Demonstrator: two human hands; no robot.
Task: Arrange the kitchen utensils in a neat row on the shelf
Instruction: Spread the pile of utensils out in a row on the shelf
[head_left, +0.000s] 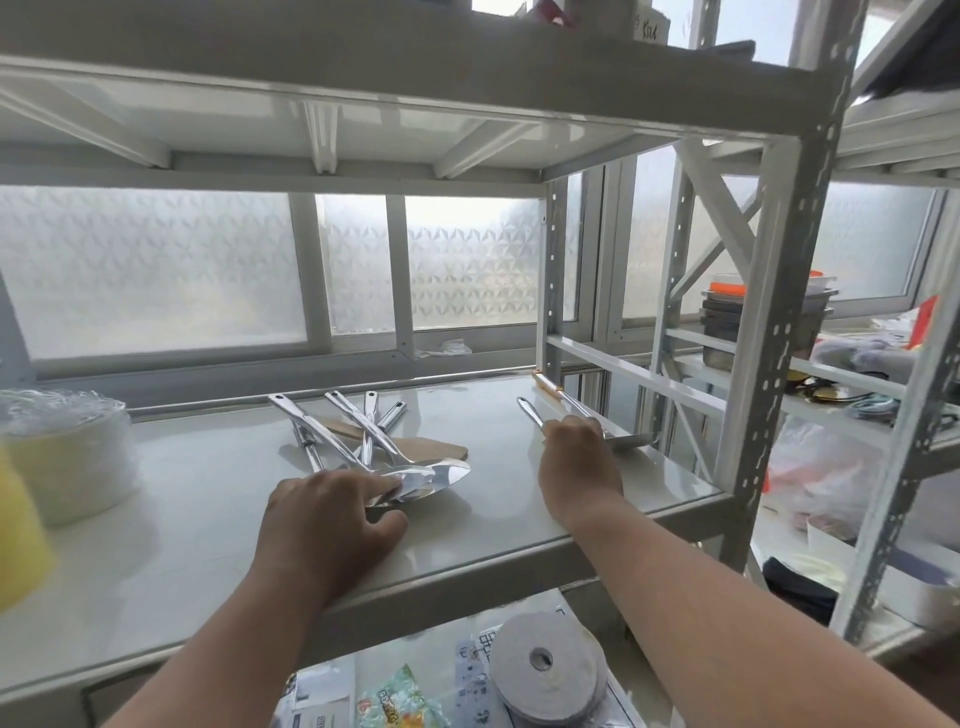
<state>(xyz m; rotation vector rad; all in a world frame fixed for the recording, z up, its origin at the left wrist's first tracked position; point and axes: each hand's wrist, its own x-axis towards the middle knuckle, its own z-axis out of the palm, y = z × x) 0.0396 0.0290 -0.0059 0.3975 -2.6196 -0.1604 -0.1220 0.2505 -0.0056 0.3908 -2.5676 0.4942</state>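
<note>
A pile of several steel utensils (363, 441) lies crossed on the white shelf (493, 525), handles pointing away, with two wooden spatulas (431, 447) under them. My left hand (327, 519) pinches the blade end of a steel spatula (426, 475) at the front of the pile. My right hand (576, 462) rests over a steel turner (628, 440) near the shelf's right edge, fingers curled on its shaft. Beside it lies a second utensil with an orange-tipped handle (553, 389).
A wrapped stack of white containers (67, 457) and a yellow object (21, 535) stand at the left. Metal rack posts (769, 364) rise at the right, with stacked trays (727, 322) beyond. A tape roll (545, 670) and packets lie on the lower shelf.
</note>
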